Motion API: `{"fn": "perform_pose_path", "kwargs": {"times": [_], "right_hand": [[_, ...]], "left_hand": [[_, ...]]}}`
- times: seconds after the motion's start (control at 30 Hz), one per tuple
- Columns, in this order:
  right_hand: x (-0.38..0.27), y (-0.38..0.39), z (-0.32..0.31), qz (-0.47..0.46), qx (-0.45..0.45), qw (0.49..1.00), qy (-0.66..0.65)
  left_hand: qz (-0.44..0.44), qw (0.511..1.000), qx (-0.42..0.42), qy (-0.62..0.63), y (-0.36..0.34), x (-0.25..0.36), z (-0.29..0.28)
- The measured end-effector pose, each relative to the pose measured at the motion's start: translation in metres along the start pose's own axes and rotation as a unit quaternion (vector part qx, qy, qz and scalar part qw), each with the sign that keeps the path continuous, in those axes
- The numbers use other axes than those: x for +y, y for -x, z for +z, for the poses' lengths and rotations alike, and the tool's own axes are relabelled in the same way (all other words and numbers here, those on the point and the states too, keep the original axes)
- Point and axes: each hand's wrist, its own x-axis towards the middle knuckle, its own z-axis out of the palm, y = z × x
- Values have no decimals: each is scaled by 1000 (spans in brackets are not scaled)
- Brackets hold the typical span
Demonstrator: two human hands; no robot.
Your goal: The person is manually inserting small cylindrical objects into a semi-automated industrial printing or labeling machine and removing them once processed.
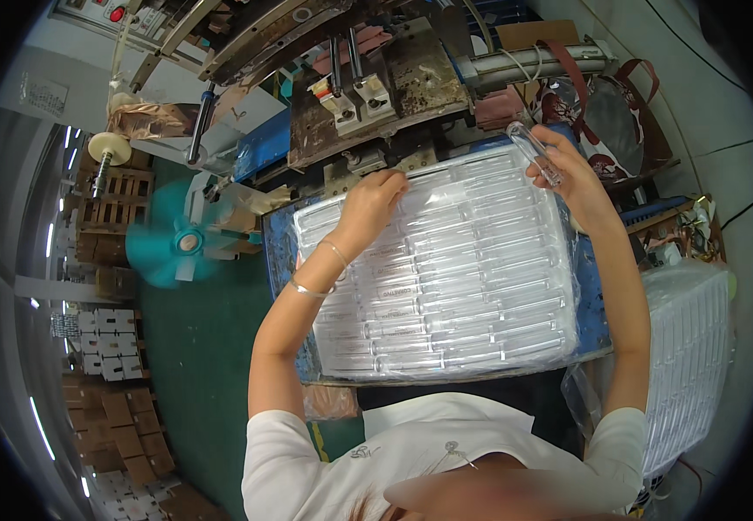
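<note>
Broadly, a green floor (211, 356) spreads beyond your left forearm, with stacked brown cartons (124, 425) farther out on that side. Ahead of both your hands stands a metal machine (428, 74), its stained plate carrying two pale clamp blocks (374, 97). A blue worktable (591, 326) extends beneath your hands and shows along the inner side of your right forearm. On it, a wide pack of clear tubes (446, 278) lies in close rows, filling the space between your forearms. A second pack of clear pieces (689, 356) is to the outer side of your right arm. A teal fan (190, 241), its blades blurred, faces you well to the left of your left hand. A patterned bag with red straps (602, 122) sits just beyond your right hand. Your left hand (374, 204) rests at the far edge of the pack, fingers curled downward; whether they grasp anything cannot be told. Your right hand (572, 174), raised at the pack's far right corner, grasps a single clear tube (528, 146), tilted between thumb and fingers. Two thin bracelets (309, 290) encircle your left wrist and forearm.
</note>
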Motion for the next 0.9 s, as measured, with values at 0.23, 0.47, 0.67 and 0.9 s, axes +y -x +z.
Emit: {"fn": "perform_pose_path", "kwargs": {"times": [0.23, 0.47, 0.67, 0.9], "right_hand": [[11, 7, -10, 4, -2, 1000, -8], [14, 8, -18, 18, 8, 1000, 19], [8, 9, -6, 18, 59, 998, 10], [8, 0, 14, 7, -2, 1000, 6]], "left_hand": [[-4, 999, -23, -27, -17, 8, 19], [24, 996, 21, -85, -6, 19, 3], [53, 997, 27, -58, 27, 26, 11], [46, 990, 38, -126, 48, 15, 9]]}}
